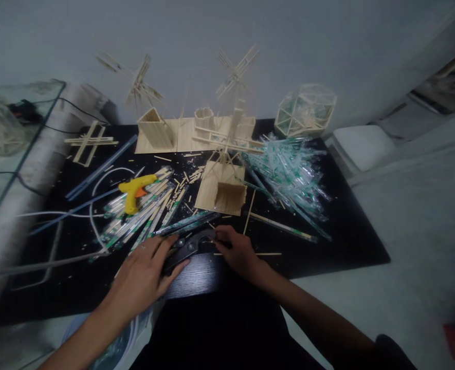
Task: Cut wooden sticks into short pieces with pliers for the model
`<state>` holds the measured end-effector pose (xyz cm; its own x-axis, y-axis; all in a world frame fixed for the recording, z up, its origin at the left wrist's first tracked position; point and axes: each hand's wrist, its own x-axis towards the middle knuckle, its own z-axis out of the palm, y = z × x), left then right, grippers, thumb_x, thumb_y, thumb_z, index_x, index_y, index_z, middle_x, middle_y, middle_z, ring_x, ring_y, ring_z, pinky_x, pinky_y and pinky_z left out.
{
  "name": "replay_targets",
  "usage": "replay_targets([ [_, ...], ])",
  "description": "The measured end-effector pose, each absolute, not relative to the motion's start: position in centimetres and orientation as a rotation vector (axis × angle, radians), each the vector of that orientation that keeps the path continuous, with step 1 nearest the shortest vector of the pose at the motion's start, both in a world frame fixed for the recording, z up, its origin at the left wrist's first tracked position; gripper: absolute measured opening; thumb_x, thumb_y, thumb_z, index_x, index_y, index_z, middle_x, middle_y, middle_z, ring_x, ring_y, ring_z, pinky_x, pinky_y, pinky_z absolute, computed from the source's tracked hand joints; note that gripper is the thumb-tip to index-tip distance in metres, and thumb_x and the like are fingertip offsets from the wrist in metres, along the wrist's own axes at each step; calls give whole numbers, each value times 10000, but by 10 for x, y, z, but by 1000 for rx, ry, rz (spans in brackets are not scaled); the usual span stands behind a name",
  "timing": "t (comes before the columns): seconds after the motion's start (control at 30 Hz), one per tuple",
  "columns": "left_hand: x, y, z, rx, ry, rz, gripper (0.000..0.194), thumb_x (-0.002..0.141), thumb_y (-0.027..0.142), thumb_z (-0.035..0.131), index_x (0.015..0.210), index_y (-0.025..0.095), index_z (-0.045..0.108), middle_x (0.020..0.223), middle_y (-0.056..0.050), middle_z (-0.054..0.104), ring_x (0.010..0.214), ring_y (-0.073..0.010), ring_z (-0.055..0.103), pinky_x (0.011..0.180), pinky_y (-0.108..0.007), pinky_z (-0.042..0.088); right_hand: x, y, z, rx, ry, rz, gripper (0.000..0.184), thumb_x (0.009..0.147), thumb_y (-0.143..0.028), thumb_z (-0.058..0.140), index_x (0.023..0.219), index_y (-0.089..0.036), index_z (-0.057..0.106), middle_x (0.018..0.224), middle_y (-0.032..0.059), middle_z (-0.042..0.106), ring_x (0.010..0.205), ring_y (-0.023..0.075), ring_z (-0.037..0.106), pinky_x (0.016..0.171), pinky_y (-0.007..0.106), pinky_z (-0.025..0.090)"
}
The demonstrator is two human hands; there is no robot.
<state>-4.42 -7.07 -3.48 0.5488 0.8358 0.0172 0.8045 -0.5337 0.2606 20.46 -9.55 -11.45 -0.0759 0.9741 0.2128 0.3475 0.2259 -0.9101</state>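
Note:
My left hand (pixel 148 264) is wrapped round a dark pair of hand shears (pixel 190 247) with a hooked jaw pointing right. At the jaw's tip, my right hand (pixel 238 250) is closed with its fingertips pinched together; what they hold, if anything, is too small to make out. A thin wooden stick (pixel 269 254) runs under or beside the right hand, and I cannot tell if it is gripped. Just beyond the hands stands a windmill-like stick model (pixel 202 192) with an open square box (pixel 231 198) on its base.
A yellow glue gun (pixel 137 191) lies on wrapped chopsticks (pixel 150 216) at left. Clear-and-green wrappers (pixel 292 169) are heaped at right. More stick models (pixel 156 131) and a faceted stick frame (pixel 306 113) line the back. A white cord (pixel 92 213) loops at left; offcuts litter the black table (pixel 350 231).

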Motion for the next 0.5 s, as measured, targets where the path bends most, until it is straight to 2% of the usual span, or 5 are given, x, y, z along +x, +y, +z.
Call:
replay_targets([
  [0.13,-40,-71,-36,2610,1351,192,526,950,555,515,1278,150,595,1054,-132,672,975,-300,672,860,-445,552,205,-96,-117,-1326,-1545,945,256,887,-178,647,1122,-229,556,919,11,756,872,179,767,796,286,590],
  [0.27,-37,-71,-37,2633,1318,134,499,962,538,502,1276,159,586,1063,-128,660,934,-282,677,806,-411,565,206,-95,-114,-1346,-1538,971,271,870,-159,628,1118,-229,541,874,3,736,822,187,759,749,285,579],
  [0.5,-36,-70,-37,2735,1306,-50,393,953,342,538,1300,162,576,1007,-117,650,812,-265,674,722,-380,557,207,-94,-113,-1371,-1577,916,239,838,-150,589,1056,-236,543,785,-28,689,697,166,707,678,263,548],
])
